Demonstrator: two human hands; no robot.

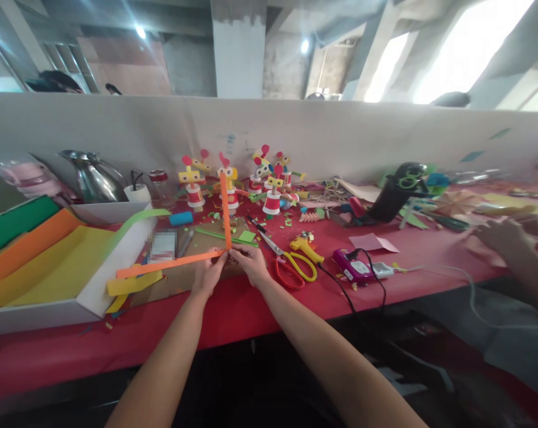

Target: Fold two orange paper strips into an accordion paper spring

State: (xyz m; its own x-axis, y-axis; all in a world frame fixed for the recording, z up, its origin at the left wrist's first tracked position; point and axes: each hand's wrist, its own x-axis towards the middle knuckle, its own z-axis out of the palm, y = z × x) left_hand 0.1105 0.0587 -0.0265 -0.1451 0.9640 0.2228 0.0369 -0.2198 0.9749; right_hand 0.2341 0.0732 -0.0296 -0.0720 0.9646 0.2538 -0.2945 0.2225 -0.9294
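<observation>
Two orange paper strips [175, 261] meet at a corner between my hands, one running left over the table, the other standing up and away. My left hand [210, 271] pinches the strips near that corner. From the other side my right hand [249, 263] closes its fingers on the same joint. Below them lies a brown cardboard sheet [161, 290] strewn with green scraps. Scissors [290, 261] with red and yellow handles rest just right of my right hand. A yellow glue gun [305, 247] lies beyond the scissors.
Several paper-cup figures [272, 202] stand at the back. A white box [117, 261] of coloured paper is at left, near a steel jug [93, 178]. A purple power strip [353, 266] with cables sits right. Another person's hand [500, 238] is at far right.
</observation>
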